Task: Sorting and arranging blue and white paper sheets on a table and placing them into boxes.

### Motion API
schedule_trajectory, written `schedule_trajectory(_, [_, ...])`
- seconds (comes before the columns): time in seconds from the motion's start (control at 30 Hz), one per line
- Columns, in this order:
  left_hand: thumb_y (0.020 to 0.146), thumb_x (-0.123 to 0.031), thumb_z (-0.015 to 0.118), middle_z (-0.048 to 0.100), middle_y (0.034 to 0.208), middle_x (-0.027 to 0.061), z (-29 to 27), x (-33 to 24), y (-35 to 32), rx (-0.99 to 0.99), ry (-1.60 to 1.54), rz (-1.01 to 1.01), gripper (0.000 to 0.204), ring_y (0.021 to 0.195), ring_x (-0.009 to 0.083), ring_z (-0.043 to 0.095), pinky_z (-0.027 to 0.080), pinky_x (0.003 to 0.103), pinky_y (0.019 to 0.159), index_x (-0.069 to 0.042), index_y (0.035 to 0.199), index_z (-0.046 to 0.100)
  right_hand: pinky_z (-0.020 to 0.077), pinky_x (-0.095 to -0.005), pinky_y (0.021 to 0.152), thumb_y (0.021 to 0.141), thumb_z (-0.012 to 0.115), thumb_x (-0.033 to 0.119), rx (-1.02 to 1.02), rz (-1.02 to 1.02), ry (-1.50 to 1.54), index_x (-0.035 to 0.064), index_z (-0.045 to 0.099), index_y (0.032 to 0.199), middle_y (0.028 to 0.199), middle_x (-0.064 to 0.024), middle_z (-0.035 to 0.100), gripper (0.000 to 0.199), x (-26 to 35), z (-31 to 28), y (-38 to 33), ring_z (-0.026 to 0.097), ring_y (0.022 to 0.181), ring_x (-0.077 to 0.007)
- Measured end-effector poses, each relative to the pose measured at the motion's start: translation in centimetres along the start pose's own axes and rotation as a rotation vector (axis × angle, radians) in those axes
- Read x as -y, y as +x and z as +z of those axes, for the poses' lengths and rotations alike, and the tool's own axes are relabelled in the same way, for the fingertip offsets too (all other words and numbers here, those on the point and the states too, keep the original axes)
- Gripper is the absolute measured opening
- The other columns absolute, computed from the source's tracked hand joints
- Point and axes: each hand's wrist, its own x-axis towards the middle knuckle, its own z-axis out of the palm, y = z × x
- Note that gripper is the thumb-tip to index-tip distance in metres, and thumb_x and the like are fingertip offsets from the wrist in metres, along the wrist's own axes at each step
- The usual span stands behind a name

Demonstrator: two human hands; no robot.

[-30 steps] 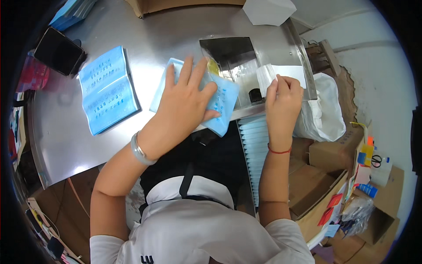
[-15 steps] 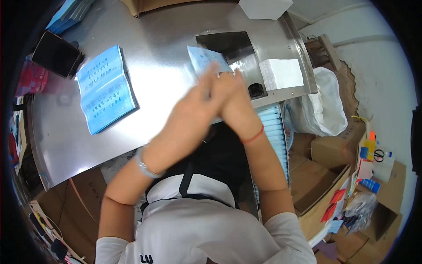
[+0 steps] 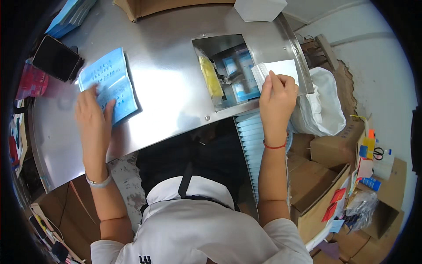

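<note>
Looks like the picking-up step: the left hand, fingers loosely parted, is at the blue packets toward the worktop's left edge; the right hand pinches white cards by the right edge. Next calls for singling out one packet.

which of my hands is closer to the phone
Left. Your left hand is at the blue packet just right of the phone; your right hand is far to its right, at the white paper.

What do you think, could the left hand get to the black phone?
Probably yes. The left hand is at the blue packet, and the black phone is just beyond its fingertips, up and to the left. Nothing seems to stand between them.
</note>
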Motion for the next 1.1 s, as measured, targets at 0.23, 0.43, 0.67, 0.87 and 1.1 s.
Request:
schedule_trajectory(0.23, [0.075, -0.01, 0.078, 0.055, 0.116, 0.0232, 0.6, -7.6, 0.5, -0.042, -0.333, 0.132, 0.025, 0.1, 0.0406, 0.056, 0.046, 0.048, 0.085, -0.004, 0.084, 0.055, 0.0476, -0.0393, 0.082, 0.083, 0.064, 0.002, 0.113, 0.016, 0.131, -0.0025, 0.07, 0.106, 0.1, -0.0128, 0.059, 0.024, -1.6, -1.2, 0.8, 0.055, 0.094, -0.0304])
schedule_trajectory(0.43, [0.072, -0.024, 0.079, 0.044, 0.141, 0.028, 3.5, -12.7, -1.4, 0.155, -0.521, 0.413, 0.049, 0.126, 0.0477, 0.045, 0.033, 0.062, 0.106, -0.001, 0.11, 0.059, 0.0426, -0.0437, 0.094, 0.076, 0.064, -0.002, 0.047, -0.189, 0.12, 0.0032, 0.068, 0.116, 0.116, -0.0116, 0.062, 0.041, 0.6, -4.0, 0.6, 0.056, 0.106, -0.033])
schedule_trajectory(0.67, [0.069, -0.014, 0.075, 0.048, 0.133, 0.0185, 1.8, -10.5, -1.4, 0.21, -0.459, 0.207, 0.039, 0.121, 0.039, 0.047, 0.038, 0.048, 0.095, -0.004, 0.102, 0.058, 0.0348, -0.0555, 0.107, 0.077, 0.062, 0.01, 0.292, -0.527, 0.271, 0.0021, 0.067, 0.095, 0.105, -0.0067, 0.064, 0.021, 9.2, 0.6, -2.0, 0.061, 0.098, -0.0276])
schedule_trajectory(0.87, [0.078, -0.01, 0.068, 0.044, 0.141, 0.0179, 1.7, -12.7, -1.9, 0.099, -0.315, 0.347, 0.033, 0.132, 0.0454, 0.04, 0.031, 0.06, 0.11, -0.01, 0.111, 0.061, 0.0503, -0.0423, 0.089, 0.079, 0.06, -0.002, 0.062, -0.15, 0.48, 0.0017, 0.072, 0.105, 0.103, -0.0149, 0.069, 0.029, 2.6, 0.2, -0.6, 0.061, 0.094, -0.0311])
schedule_trajectory(1.1, [0.072, -0.042, 0.079, 0.048, 0.137, 0.0222, 1.5, -12.4, 2.1, 0.193, -0.151, 0.417, 0.056, 0.13, 0.0412, 0.042, 0.034, 0.057, 0.103, -0.008, 0.112, 0.06, 0.0492, -0.041, 0.079, 0.083, 0.066, 0.002, -0.015, -0.093, -0.05, -0.0019, 0.071, 0.102, 0.099, -0.0119, 0.063, 0.02, -0.1, 0.6, -0.3, 0.056, 0.09, -0.0322])
